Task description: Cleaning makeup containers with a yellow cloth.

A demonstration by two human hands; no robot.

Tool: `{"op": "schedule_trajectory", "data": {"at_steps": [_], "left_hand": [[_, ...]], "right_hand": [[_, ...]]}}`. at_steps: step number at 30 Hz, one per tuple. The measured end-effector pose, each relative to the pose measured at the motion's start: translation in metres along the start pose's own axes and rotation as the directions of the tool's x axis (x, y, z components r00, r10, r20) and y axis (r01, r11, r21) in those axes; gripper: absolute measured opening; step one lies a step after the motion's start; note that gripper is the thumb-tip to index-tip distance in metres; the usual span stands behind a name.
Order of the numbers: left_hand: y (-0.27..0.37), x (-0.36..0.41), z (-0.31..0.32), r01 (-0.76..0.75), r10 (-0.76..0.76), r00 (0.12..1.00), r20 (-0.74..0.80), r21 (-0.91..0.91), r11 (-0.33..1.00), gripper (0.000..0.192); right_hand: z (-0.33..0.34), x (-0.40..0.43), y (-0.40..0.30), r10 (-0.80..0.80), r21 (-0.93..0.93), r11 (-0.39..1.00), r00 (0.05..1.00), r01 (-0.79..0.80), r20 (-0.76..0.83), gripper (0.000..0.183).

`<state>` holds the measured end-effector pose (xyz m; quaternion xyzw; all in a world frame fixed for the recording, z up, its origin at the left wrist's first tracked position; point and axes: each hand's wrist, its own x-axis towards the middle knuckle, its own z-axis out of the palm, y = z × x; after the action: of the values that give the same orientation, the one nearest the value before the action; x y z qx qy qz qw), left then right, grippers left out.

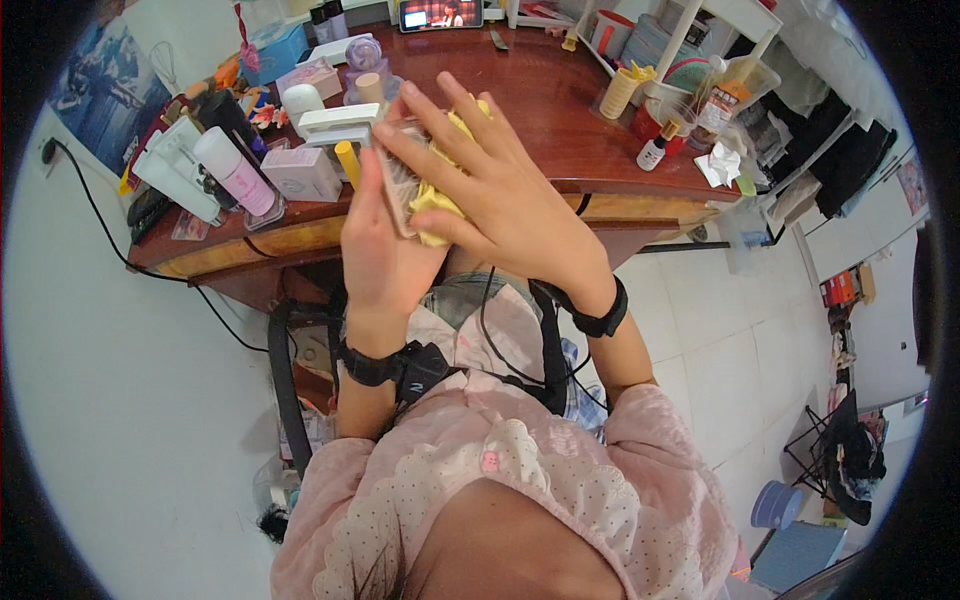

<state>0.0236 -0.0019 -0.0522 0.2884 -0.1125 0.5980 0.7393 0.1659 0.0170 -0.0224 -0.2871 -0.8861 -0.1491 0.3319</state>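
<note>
My left hand (382,247) holds a flat, pinkish-beige case (399,176) up in front of the desk's front edge. Its thumb lies along the near left side, and the other fingers are mostly hidden behind the case. Over the case's right part, my right hand (495,187) presses a crumpled yellow cloth (435,201) with its fingers spread. Yellow folds show between the fingers and by the thumb. The palm hides much of the cloth and the case's right side. What the case contains cannot be made out.
Bottles, tubes and small boxes crowd the left of the red-brown desk (525,82), including a pink-and-white bottle (236,172). A phone (441,15) stands at the back. To the right are a dropper bottle (658,146), a crumpled tissue (720,165) and a white shelf rack (679,37).
</note>
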Motion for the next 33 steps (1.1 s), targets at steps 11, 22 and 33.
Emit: {"op": "schedule_trajectory", "data": {"at_steps": [11, 22, 33], "left_hand": [[-0.004, 0.002, 0.009, 0.027, 0.04, 0.971, -0.236, 0.274, 0.961, 0.061], [-0.003, 0.002, 0.004, 0.085, 0.002, 0.971, -0.241, 0.35, 0.933, 0.067], [-0.002, -0.001, 0.0, 0.28, -0.213, 0.946, -0.243, 0.285, 0.917, 0.062]], "right_hand": [[-0.008, -0.006, 0.005, -0.156, 0.185, 0.971, 0.988, 0.152, 0.004, 0.063], [-0.016, -0.008, 0.004, -0.151, 0.186, 0.971, 0.988, 0.149, -0.003, 0.058], [-0.023, -0.006, 0.02, 0.082, 0.205, 0.978, 0.964, -0.03, -0.251, 0.054]]}}
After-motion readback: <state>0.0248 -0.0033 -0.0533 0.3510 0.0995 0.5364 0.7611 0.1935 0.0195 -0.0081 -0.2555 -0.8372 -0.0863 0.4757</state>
